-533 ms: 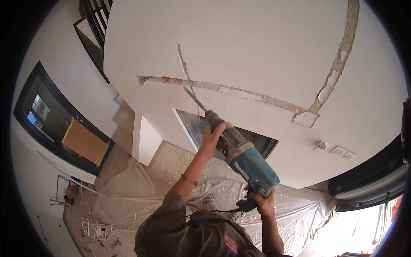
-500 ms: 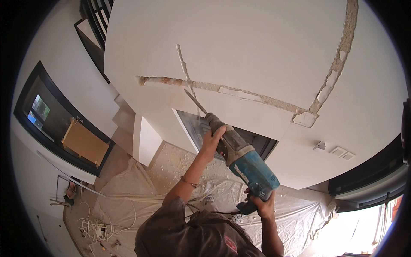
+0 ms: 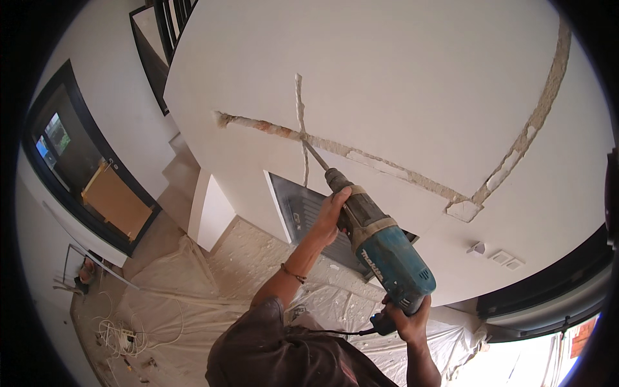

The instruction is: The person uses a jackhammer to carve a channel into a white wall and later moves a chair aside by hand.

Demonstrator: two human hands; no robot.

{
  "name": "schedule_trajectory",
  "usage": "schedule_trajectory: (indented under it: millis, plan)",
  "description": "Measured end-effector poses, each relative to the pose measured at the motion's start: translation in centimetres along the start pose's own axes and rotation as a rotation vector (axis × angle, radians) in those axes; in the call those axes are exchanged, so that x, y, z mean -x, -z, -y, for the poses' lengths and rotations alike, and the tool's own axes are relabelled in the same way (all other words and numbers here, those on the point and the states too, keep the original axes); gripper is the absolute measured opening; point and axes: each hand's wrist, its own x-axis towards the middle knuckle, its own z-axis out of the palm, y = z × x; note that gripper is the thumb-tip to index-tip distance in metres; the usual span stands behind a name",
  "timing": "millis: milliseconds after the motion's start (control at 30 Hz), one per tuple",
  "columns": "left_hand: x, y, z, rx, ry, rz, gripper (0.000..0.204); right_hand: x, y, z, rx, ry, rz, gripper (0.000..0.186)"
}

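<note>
A teal and black demolition hammer [image 3: 394, 259] is held up against the white wall [image 3: 412, 84], slanting up to the left. Wrapped round its front barrel is my left hand [image 3: 334, 211], with a bracelet on that wrist. At the rear grip, my right hand [image 3: 407, 317] closes round the handle, its fingers partly hidden by the tool. The steel chisel bit [image 3: 316, 155] meets the wall where a short vertical groove [image 3: 300, 103] crosses a long rough channel [image 3: 380, 164]. Whether the tip is sunk into the plaster cannot be made out.
Below the channel is a dark recessed panel [image 3: 290, 206]. Plastic sheeting [image 3: 219, 329] with rubble covers the floor, and a coiled white cable [image 3: 119, 338] lies at the left. A dark-framed door [image 3: 68, 84] stands far left. Wall sockets [image 3: 506, 259] sit low at right.
The view has turned a little. The hammer's bit has moved from just below the channel onto the spot where the grooves cross. Both hands keep their hold.
</note>
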Motion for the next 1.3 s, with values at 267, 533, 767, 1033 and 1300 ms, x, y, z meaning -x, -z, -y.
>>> schedule_trajectory:
  millis: [267, 533, 767, 1033, 1300]
  plan:
    - [-2.2, -1.1, -0.4, -0.024, 0.051, -0.067, 0.062, -3.3, 2.3, 0.5, -0.08, -0.046, -0.018, 0.044]
    - [-3.6, 1.8, -0.5, 0.009, -0.02, -0.163, 0.059, -6.3, 0.0, -0.4, -0.093, -0.067, 0.02, 0.042]
    - [-5.3, 8.9, -5.0, -0.076, -0.057, -0.266, 0.047, -11.6, -5.0, -5.4, -0.037, -0.071, 0.203, 0.03]
    - [0.7, 10.9, -2.9, -0.095, -0.003, -0.329, 0.061, -6.3, -7.1, -7.1, -0.091, -0.091, 0.269, 0.041]
    - [2.7, 6.5, 0.2, -0.206, -0.025, -0.235, 0.064, 0.2, -3.2, -9.8, -0.076, -0.118, 0.107, 0.036]
